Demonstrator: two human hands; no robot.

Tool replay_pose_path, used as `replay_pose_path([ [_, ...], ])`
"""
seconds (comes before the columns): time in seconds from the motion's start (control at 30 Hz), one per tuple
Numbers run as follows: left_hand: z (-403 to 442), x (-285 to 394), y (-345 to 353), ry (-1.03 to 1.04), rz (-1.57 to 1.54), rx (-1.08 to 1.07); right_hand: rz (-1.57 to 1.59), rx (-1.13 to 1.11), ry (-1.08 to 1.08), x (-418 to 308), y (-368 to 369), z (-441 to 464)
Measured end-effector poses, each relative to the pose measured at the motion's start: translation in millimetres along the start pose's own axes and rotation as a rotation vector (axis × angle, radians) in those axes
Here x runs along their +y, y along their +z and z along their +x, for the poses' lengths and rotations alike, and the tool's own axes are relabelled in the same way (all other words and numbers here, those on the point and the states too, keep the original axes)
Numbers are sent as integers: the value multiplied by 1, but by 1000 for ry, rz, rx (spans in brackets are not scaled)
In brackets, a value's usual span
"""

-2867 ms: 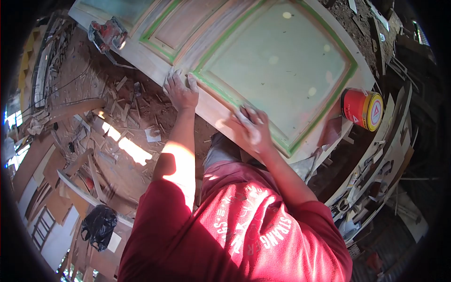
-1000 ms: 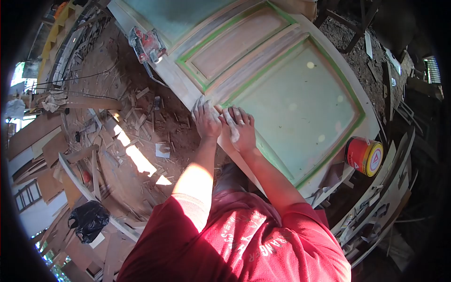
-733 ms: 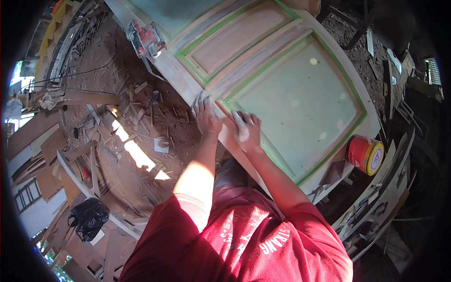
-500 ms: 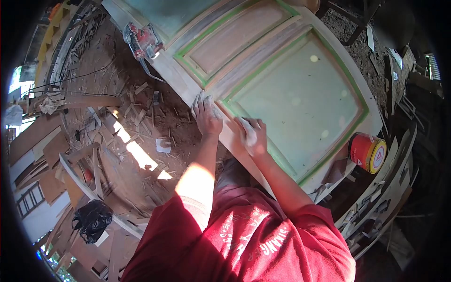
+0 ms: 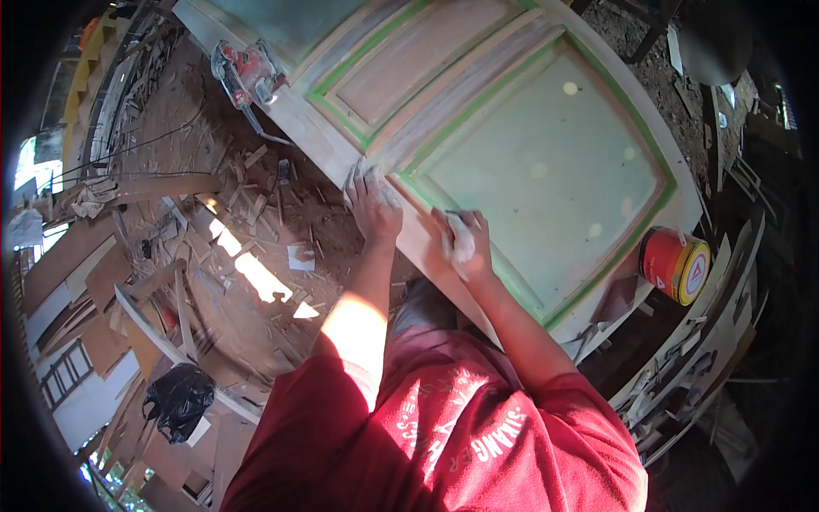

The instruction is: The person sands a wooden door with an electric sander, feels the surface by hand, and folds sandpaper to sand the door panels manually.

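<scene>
A pale wooden door (image 5: pixel 333 149) with green-edged recessed panels lies flat before me. My left hand (image 5: pixel 373 203) rests on its near edge, dusty fingers laid over the wood. Further right along the same edge, my right hand (image 5: pixel 465 243) is closed, its whitened fingers bent down against the frame beside the large greenish panel (image 5: pixel 529 179). Whatever is under those fingers is too hidden to make out. On the door's upper left edge sits a red power sander (image 5: pixel 247 72), its cord hanging off the side.
A red and yellow can (image 5: pixel 674 263) stands near the door's right corner. Wood scraps and a white piece (image 5: pixel 300 258) litter the dirt floor at left. A black plastic bag (image 5: pixel 179 401) hangs at lower left, and stacked boards (image 5: pixel 699 358) lie at right.
My right hand has slid along the frame, away from my left hand, since one second ago. My left hand has stayed on the door's edge. The whole view has shifted slightly.
</scene>
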State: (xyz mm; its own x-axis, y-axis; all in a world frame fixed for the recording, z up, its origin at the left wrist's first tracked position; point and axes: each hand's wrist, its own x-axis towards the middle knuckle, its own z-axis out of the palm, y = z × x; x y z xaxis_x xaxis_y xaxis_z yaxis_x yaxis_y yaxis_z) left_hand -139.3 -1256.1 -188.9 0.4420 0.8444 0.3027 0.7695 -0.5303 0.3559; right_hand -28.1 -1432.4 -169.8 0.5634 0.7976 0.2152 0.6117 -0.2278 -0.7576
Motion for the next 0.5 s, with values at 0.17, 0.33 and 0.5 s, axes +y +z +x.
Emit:
replay_pose_path([
  [0.17, -5, -4, 6, 40, -19, 34, -21, -59, -63, -12, 40, 62],
  [0.33, -3, -3, 3, 42, 1, 26, 18, -12, -53, 4, 7, 13],
  [0.5, -3, -3, 3, 42, -25, 47, 75, 82, -50, -3, 19, 24],
])
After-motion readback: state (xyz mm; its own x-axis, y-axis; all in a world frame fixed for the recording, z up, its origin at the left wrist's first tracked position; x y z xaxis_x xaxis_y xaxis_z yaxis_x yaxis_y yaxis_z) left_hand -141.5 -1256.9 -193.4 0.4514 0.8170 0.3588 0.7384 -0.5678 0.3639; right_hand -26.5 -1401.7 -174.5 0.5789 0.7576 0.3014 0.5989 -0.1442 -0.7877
